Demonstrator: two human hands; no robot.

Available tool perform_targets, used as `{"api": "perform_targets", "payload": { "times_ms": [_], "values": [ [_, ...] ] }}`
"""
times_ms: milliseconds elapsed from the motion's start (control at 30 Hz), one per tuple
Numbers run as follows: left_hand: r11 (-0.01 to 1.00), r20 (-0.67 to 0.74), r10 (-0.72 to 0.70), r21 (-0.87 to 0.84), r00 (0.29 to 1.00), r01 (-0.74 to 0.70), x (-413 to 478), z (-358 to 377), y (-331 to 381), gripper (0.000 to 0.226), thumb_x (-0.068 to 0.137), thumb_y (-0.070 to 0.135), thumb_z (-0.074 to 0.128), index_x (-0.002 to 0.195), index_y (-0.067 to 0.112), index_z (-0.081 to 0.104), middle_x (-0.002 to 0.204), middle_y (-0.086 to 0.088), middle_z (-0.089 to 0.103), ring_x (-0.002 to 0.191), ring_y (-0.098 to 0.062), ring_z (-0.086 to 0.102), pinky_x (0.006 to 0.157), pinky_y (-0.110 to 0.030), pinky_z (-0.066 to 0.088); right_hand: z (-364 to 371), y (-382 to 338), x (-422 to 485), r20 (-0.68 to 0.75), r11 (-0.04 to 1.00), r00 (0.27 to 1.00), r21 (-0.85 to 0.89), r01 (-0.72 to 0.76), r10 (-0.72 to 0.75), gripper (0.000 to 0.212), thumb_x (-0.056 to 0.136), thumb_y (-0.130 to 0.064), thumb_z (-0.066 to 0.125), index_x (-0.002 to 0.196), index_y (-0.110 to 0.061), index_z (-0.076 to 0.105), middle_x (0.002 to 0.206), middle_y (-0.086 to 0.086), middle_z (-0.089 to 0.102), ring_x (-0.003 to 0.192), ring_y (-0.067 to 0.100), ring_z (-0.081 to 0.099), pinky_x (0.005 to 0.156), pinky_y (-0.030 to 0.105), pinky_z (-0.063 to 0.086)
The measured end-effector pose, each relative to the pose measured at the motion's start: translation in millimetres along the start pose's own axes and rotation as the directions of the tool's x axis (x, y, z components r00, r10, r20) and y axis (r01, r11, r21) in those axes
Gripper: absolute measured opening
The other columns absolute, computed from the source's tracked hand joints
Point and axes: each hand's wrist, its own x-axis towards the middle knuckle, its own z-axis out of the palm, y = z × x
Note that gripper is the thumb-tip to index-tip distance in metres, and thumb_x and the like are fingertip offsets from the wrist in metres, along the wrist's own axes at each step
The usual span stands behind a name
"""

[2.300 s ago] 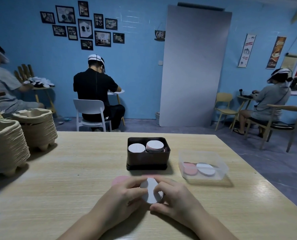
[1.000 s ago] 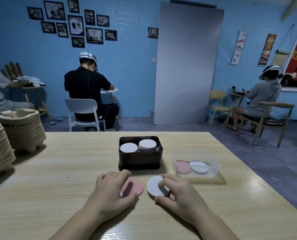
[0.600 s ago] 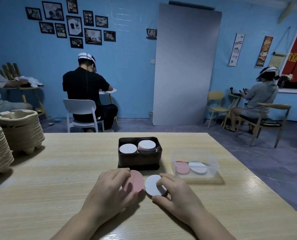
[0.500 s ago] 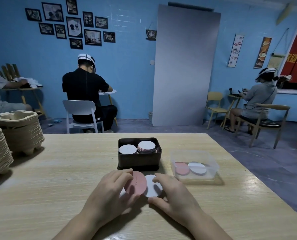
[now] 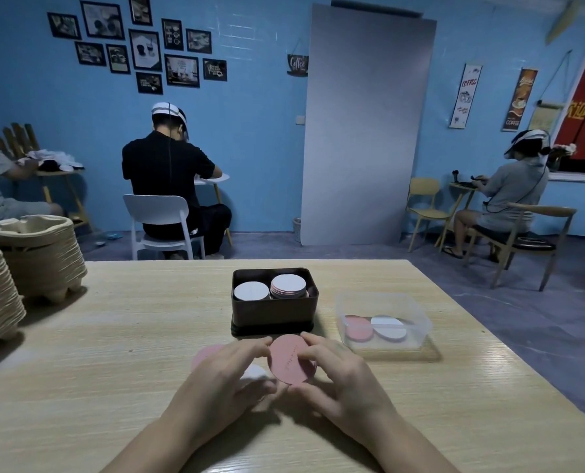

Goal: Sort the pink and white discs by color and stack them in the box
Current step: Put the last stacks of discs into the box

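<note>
Pink disc [image 5: 289,360], tilted, just before box [image 5: 272,312] on table [image 5: 113,336]; grip: left hand [image 5: 223,373] and right hand [image 5: 339,373] pinch its rim; sorting step; next, likely lift onto pink-edged stack [image 5: 288,284]

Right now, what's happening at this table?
A person is sorting discs. Both the left hand and right hand hold a pink disc by its edges, in front of the dark box. The box already holds two stacks. A second pink disc and a white disc show under the left hand; two more wait in the clear tub.
</note>
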Motion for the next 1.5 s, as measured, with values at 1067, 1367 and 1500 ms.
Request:
{"api": "perform_targets", "payload": {
  "times_ms": [1067,1367,1500],
  "values": [
    [0.975,0.116,-0.121,0.199,0.986,0.096,-25,-34,-11,0.052,0.079,0.065,0.067,0.121,0.037,0.055,0.11,0.029,0.056,0.111,0.01,0.044,0.105,-0.021,0.029,8,-4,12,0.107,0.995,0.99,-0.003,-0.096,0.096,0.052,0.08,-0.054,0.071,0.123,-0.027,0.061,0.13,-0.015,0.059,0.123,0.001,0.052,0.1,0.019,0.043],
    [0.987,-0.075,-0.085,0.129,0.994,0.094,-25,-40,-10,0.052,0.072,0.056,0.076,0.111,0.025,0.063,0.099,0.023,0.062,0.087,0.002,0.06,0.077,-0.022,0.051,8,-2,9,0.096,0.987,0.983,-0.06,-0.15,0.155,0.058,0.079,-0.058,0.067,0.127,-0.027,0.058,0.134,-0.015,0.056,0.125,0.002,0.051,0.102,0.017,0.04],
    [0.99,-0.154,-0.012,0.136,0.988,0.033,-20,-31,-6,0.049,0.074,0.05,0.078,0.109,0.018,0.065,0.099,0.013,0.066,0.084,-0.005,0.061,0.072,-0.024,0.051,14,-9,11,0.141,0.994,0.985,-0.057,-0.092,0.099,0.065,0.082,-0.055,0.07,0.137,-0.026,0.052,0.136,-0.016,0.056,0.125,0.003,0.05,0.102,0.013,0.036]
  ]
}}
